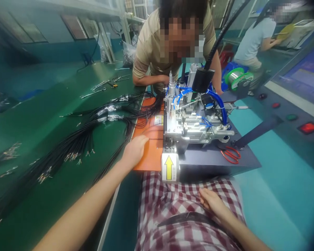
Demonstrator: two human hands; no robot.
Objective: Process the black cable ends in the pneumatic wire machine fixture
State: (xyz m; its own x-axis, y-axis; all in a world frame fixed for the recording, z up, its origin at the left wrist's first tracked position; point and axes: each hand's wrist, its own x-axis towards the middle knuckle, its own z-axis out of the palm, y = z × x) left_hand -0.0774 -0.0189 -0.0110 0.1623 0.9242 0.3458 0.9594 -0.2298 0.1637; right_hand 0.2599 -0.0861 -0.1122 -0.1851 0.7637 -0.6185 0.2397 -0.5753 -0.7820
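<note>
My left hand (135,150) rests over the orange plate (150,157) at the left of a bench machine (191,122), its fingers closed. A thin dark cable (155,139) seems to run from the fingertips to the machine; the grip itself is hidden by the hand. Above my lap, near the checked apron (188,230), hangs my right hand (210,201) with loosely curled fingers and nothing visible in it. Bundles of black cables (75,143) with stripped ends spread over the green table (57,195) to the left. A yellow-arrow label (169,167) marks the machine's front.
Across the machine a co-worker (149,52) leans in, forearms behind it. Red-handled pliers (231,154) lie on the machine's base. Wrenches (92,93) are on the green table. A green wire spool (237,78) and a black lamp (202,78) stand over the back. Another person (255,45) sits farther off.
</note>
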